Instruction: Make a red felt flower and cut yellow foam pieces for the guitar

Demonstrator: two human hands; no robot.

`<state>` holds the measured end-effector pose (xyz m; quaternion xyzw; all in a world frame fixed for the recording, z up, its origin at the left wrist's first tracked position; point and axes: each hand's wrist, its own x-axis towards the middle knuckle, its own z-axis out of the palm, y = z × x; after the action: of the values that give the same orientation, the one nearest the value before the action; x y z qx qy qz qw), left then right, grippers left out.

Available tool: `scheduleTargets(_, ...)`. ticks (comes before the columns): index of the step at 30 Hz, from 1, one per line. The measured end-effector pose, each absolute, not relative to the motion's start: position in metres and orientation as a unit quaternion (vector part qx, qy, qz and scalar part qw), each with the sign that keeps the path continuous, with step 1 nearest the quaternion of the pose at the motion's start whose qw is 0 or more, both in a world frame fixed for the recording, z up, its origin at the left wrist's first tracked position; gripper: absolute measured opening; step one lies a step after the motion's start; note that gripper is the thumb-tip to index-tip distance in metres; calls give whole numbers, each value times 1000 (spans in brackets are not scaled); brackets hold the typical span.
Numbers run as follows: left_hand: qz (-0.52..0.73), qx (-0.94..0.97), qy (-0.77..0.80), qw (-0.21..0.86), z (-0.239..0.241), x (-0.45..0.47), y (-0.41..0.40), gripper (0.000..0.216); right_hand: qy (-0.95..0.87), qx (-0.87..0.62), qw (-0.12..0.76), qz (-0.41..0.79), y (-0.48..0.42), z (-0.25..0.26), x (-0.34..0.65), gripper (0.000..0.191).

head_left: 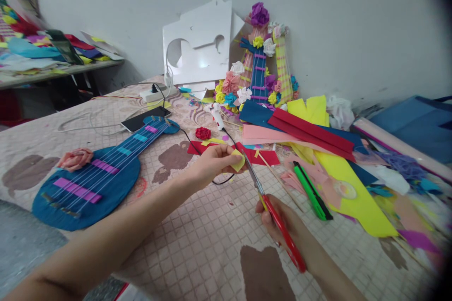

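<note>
My left hand (216, 162) pinches a small yellow paper piece (238, 162) above the table. My right hand (284, 224) is closed round the red handles of a pair of scissors (271, 209). The scissor blades point up and left and meet the edge of the yellow piece. A red paper strip (263, 156) lies on the table just behind the yellow piece. A black cable (223, 181) loops under my left hand.
A blue paper guitar (99, 174) with purple strips and a pink rose lies at left. A phone (145, 119), power strip (157, 94), glue gun (216, 114), green cutter (312, 191), stacked coloured sheets (310, 134) and flowered guitar models (259, 70) fill the back and right.
</note>
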<state>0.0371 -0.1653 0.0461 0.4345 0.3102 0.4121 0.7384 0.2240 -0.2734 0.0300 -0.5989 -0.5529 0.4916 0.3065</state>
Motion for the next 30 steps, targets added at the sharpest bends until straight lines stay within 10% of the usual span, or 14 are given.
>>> scheduleTargets(30, 416, 438, 304, 737, 45, 37, -165, 19, -480, -577, 346, 563, -263, 32, 223, 43)
